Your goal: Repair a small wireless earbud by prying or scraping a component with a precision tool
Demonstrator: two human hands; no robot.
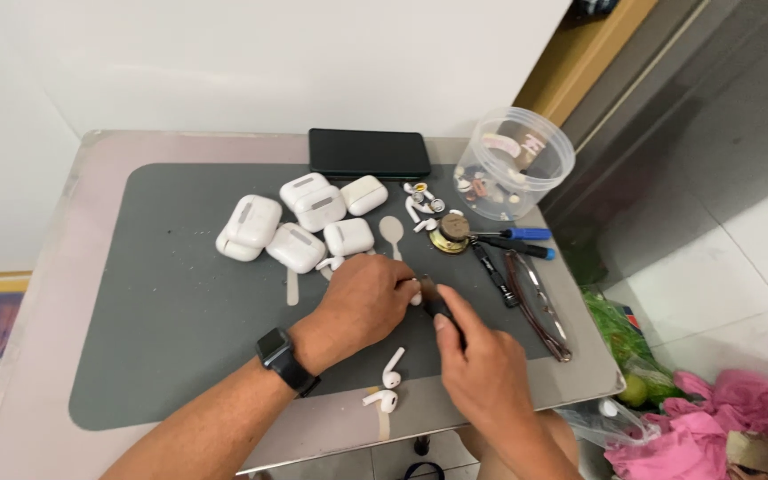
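six white earbud cases (300,222), two loose earbuds (387,384)

Standing against a white wall: a small square metal table (46,293), carrying a dark grey rectangular work mat (171,311) over most of its top. Lying at the far edge: a black slab-shaped phone (369,153). Sitting at the far right corner: a clear round plastic tub (516,162). Clustering toward the mat's far middle: white rounded plastic earbud cases (300,222). Resting near the near edge: two white earbuds (387,384). Lying along the right edge: dark-framed spectacles (537,304), with blue-handled screwdrivers (519,241) just beyond.
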